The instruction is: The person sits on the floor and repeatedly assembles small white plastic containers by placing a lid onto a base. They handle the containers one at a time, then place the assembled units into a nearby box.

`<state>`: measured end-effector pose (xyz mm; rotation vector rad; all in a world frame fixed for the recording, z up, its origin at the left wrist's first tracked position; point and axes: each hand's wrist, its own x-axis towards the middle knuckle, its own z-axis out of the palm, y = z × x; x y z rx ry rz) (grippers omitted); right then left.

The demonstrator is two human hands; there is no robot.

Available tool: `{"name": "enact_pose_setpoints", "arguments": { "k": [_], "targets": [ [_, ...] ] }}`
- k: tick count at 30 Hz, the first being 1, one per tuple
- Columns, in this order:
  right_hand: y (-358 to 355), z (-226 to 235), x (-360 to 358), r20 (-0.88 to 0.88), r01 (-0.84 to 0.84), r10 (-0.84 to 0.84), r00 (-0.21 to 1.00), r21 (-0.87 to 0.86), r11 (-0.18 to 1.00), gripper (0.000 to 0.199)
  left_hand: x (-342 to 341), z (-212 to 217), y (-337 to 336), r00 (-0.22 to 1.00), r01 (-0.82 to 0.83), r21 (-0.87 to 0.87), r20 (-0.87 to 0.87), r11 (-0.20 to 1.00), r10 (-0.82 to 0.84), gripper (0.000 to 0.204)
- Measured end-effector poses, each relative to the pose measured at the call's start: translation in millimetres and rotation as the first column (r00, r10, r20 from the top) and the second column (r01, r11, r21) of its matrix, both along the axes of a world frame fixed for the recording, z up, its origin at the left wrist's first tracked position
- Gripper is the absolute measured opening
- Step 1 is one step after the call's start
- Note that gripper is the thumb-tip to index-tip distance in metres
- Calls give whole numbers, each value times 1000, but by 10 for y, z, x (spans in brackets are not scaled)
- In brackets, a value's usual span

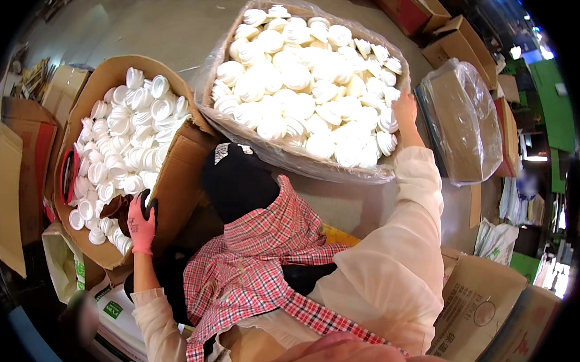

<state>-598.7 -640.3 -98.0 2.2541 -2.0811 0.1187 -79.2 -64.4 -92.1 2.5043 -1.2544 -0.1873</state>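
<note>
- Your lined carton (275, 148) takes up 12 o'clock, clear plastic hanging over its rim, piled with white domed pieces (293, 79) that look ridged.
- At 9 o'clock you have a brown carton (182, 171) heaped with white round, rimmed pieces (132, 118).
- Your red plaid apron (255, 269) fills the area around 6 o'clock.
- A printed cardboard box (484, 296) stands near you at 4 o'clock.
- At 2 o'clock a plastic-wrapped box (461, 120) stands just beside the lined carton.
- Your left hand (143, 224), in a pink glove with black fingertips, is at 8 o'clock, at the brown carton's near edge, fingers bent beside a crumpled dark brown item (114, 208); you can't tell here whether they grip it.
- Your right hand (405, 110), bare, reaches to 2 o'clock, at the domed pieces by the lined carton's edge; its fingers are partly hidden, so their grip can't be told.
- A red-edged dark item (68, 176) sits at 9 o'clock, against the brown carton's far-left wall.
</note>
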Motion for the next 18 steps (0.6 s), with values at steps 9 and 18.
{"name": "enact_pose_setpoints", "arguments": {
  "k": [9, 18],
  "targets": [
    [32, -2, 1506, 294, -184, 224, 929, -157, 970, 66, -39, 96, -2, 999, 23, -92, 28, 996, -21, 42],
    [-699, -307, 1481, 614, 290, -308, 726, 133, 948, 85, -27, 90, -77, 1000, -16, -59, -25, 998, 15, 44]
  ]
}}
